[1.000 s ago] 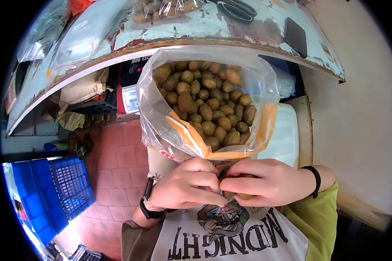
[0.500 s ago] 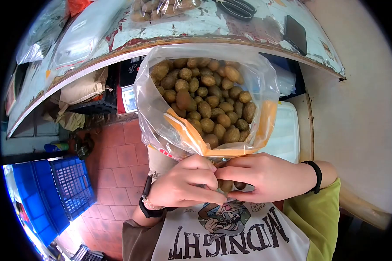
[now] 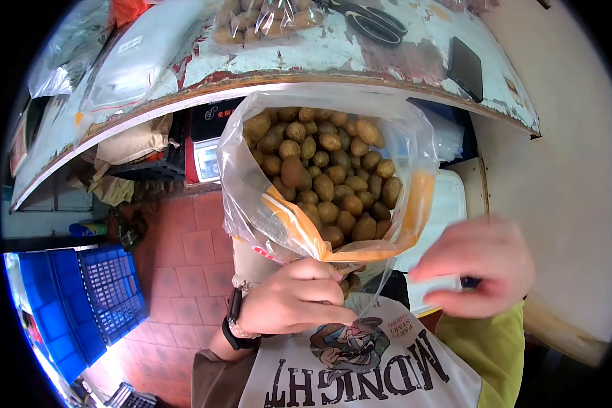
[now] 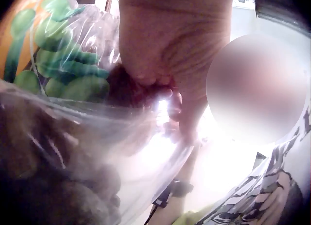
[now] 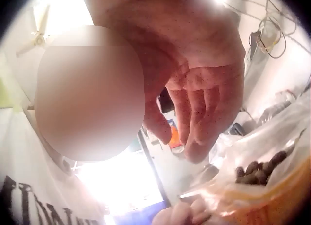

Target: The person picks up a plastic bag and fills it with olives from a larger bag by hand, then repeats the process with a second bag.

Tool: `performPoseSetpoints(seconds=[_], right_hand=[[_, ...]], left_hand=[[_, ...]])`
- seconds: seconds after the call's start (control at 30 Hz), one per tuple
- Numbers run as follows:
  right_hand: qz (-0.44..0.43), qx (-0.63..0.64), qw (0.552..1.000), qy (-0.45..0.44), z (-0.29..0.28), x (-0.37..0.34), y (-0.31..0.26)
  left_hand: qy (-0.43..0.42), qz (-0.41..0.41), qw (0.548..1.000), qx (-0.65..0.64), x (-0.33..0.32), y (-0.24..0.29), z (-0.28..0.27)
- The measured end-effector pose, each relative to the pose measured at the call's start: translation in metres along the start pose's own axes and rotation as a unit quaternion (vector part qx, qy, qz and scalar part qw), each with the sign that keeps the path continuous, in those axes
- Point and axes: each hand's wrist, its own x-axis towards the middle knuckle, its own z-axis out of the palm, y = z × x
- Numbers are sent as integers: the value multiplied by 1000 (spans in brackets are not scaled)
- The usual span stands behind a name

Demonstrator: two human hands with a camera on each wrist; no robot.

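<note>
In the head view, the left hand (image 3: 296, 299) is pinching the plastic of a smaller clear bag (image 3: 368, 297) between curled fingers, just in front of the person's shirt (image 3: 360, 377). A few brown fruits are showing inside that bag. The large bag (image 3: 299, 231), clear with orange printing, is standing wide open just beyond, and many brown oval fruits (image 3: 330, 177) are filling it. The right hand (image 3: 479, 265), blurred, is hovering to the right, apart from both bags, its fingers loosely bent with a gap to the thumb and nothing in them. Behind, the desk (image 3: 279, 64) is carrying a bag of similar fruits (image 3: 265, 24), scissors (image 3: 377, 26) and a dark phone (image 3: 465, 68). Blue crates (image 3: 112, 279) are standing on the tiled floor at the left.

In the left wrist view, the left hand is hanging over the clear plastic, its fingertips partly hidden by glare. Blurred fruits are lying inside at the lower left, and green fruit printing is showing behind.

In the right wrist view, the right hand's fingers are curving loosely downward, bare. The large bag is sitting at the lower right, with dark fruits inside.
</note>
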Motion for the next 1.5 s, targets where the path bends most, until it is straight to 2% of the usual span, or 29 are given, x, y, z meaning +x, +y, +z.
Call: performPoseSetpoints(seconds=[0.07, 0.13, 0.27, 0.37, 0.47, 0.5, 0.63, 0.73, 0.8, 0.93, 1.0, 1.13, 1.2, 1.43, 1.5], right_hand=[[26, -49, 998, 6, -11, 13, 6], [78, -170, 980, 64, -5, 37, 21], [12, -183, 983, 22, -5, 71, 57], [-24, -247, 969, 14, -3, 92, 70], [-32, -261, 965, -6, 6, 107, 72], [7, -256, 965, -55, 8, 112, 71], [-4, -268, 962, -55, 15, 128, 79], [-55, -261, 963, -40, 13, 136, 83], [-44, -300, 950, -77, 8, 139, 78], [-56, -247, 967, -15, 21, 147, 89], [-99, -156, 983, 6, 23, 154, 91], [-103, -173, 979, -37, 15, 157, 83], [-113, -241, 962, -56, 16, 156, 83], [-117, -282, 952, -39, 12, 157, 85], [-55, -222, 968, -100, 5, 161, 80]], left_hand=[[0, -2, 1000, 12, 1, 1, 1], [-1, -6, 1000, 25, 1, 2, 1], [-8, -7, 998, 64, 3, 4, 2], [-9, -11, 997, 80, 3, 6, 4], [-9, -19, 996, 82, 4, 6, 4], [-10, -22, 996, 80, 3, 5, 4], [-6, -20, 995, 96, 2, 6, 3], [2, -17, 994, 111, -1, 6, 4], [0, -14, 996, 87, -4, 5, 5], [-6, -13, 996, 89, -3, 4, 6], [-12, -3, 995, 98, -3, 4, 5], [-18, -2, 995, 93, -1, 4, 4], [-14, 0, 996, 94, 0, 4, 4], [-14, -18, 992, 121, 5, 9, 1], [-15, -18, 992, 120, 5, 9, 1]])
